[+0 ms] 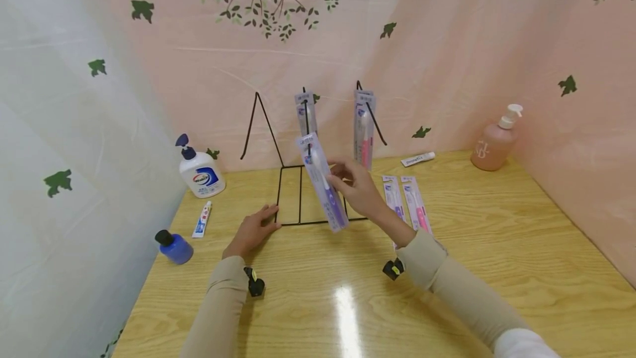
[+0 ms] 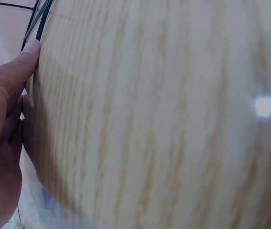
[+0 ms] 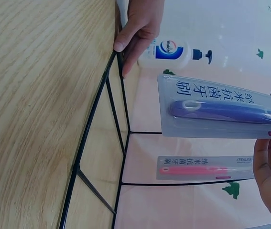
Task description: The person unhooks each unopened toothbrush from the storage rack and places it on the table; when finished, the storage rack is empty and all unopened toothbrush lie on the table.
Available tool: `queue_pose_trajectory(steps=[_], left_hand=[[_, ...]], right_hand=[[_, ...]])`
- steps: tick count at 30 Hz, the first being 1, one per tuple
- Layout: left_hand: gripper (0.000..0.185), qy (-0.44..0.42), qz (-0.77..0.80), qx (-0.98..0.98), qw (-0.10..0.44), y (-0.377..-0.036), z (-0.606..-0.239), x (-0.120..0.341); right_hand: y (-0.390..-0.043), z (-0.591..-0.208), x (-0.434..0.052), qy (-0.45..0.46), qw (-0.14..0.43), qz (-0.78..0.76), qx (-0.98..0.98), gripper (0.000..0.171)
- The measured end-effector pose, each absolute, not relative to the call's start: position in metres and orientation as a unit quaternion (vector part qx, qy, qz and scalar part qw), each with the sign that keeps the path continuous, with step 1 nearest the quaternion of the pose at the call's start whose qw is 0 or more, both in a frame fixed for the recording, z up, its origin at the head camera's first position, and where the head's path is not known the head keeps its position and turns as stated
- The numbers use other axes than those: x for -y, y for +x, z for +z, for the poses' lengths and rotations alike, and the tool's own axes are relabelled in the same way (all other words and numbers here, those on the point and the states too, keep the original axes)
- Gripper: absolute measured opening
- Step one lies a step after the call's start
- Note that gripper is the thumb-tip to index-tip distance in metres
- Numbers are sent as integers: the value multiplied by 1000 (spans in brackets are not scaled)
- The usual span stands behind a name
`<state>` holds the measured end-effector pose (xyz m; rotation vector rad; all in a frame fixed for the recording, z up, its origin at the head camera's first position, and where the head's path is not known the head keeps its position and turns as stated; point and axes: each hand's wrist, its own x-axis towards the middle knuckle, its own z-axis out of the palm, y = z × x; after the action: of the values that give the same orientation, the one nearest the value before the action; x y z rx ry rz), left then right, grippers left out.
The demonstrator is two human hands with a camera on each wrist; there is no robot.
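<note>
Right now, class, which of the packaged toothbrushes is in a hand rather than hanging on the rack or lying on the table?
The purple packaged toothbrush, tilted and pinched by the right hand; two others hang on the wire rack, and two lie flat on the table.

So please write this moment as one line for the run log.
left hand: rests on table, touches rack base | right hand: holds purple toothbrush pack near rack | two packs hang on rack

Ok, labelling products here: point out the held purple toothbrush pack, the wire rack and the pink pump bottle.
purple toothbrush pack (image 1: pixel 324 184), head view, pack middle.
wire rack (image 1: pixel 290 223), head view, base's front bar.
pink pump bottle (image 1: pixel 492 148), head view, bottle body.
</note>
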<state>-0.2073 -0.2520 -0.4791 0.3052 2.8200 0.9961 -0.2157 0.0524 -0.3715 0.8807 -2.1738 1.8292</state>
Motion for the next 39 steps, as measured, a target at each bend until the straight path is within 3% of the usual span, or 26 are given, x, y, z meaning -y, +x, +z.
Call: queue_pose_trajectory(steps=[21, 39], left_hand=[[58, 107, 332, -935, 55, -208, -486, 252], [58, 106, 331, -936, 60, -207, -481, 252]], right_hand=[[-188, -367, -67, 294, 46, 598, 744, 32], [-179, -379, -119, 232, 93, 585, 772, 36]])
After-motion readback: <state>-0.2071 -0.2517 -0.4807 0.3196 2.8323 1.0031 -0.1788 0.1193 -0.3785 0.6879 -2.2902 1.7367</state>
